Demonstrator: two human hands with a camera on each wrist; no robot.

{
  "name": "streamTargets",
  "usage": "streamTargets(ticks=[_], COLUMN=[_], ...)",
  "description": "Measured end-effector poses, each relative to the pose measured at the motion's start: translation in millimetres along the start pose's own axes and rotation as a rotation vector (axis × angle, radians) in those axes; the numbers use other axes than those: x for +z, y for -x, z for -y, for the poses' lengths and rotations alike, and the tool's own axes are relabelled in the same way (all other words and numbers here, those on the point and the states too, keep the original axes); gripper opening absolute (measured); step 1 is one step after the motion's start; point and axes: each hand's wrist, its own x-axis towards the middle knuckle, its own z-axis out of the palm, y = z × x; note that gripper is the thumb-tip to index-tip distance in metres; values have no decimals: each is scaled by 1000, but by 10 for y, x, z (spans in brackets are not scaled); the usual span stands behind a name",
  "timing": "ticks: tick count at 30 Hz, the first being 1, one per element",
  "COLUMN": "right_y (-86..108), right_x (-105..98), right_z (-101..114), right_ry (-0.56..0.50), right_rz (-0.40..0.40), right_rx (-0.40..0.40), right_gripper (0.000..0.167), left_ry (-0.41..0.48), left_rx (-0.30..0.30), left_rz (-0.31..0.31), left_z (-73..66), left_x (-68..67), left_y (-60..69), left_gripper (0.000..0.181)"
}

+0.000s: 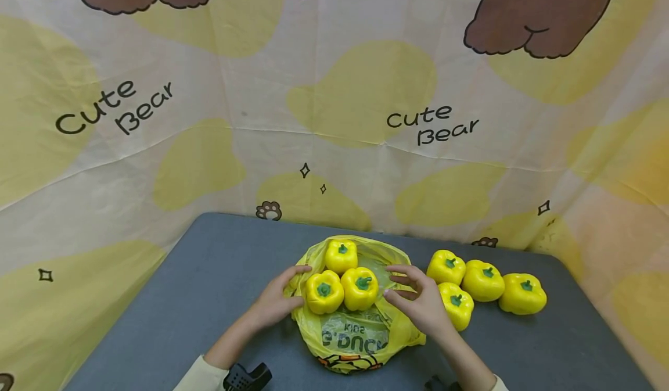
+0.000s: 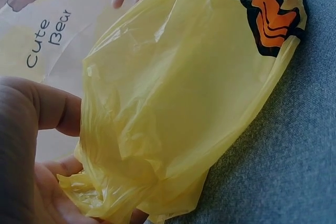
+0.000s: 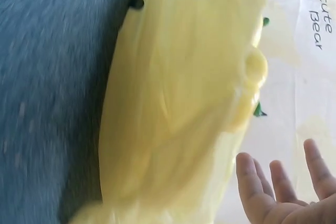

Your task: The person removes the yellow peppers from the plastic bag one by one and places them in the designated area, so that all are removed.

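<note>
A yellow plastic bag (image 1: 402, 328), printed with "G.DUCK KIDS", sits with its mouth spread wide on the table. Three yellow bell peppers with green stems show in its mouth: one at the back (image 1: 341, 255), one at front left (image 1: 324, 293) and one at front right (image 1: 361, 290). My left hand (image 1: 274, 301) is at the bag's left rim, thumb and fingers apart; in the left wrist view, bunched plastic (image 2: 89, 192) lies against it. Over the bag's right side hovers my right hand (image 1: 424, 301), fingers spread and holding nothing, as the right wrist view confirms.
Right of the bag, several more yellow bell peppers (image 1: 483, 280) stand in a loose group on the blue-grey table (image 1: 209, 275). One of them is partly behind my right hand. A cloth (image 1: 355, 170) printed with "Cute Bear" hangs behind the table's far edge.
</note>
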Motion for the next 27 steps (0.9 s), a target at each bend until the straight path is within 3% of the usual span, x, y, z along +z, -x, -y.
streamTargets(ticks=[12,27], right_y=[-103,-164], right_x=[279,475], right_z=[-137,-200], right_ry=[-76,-107], right_rz=[7,5], right_rx=[122,171], right_gripper=[39,41], left_ry=[9,11], left_rx=[-2,18], left_rz=[-1,1], left_z=[12,27], left_x=[5,10], left_y=[0,-7], left_gripper=[62,61])
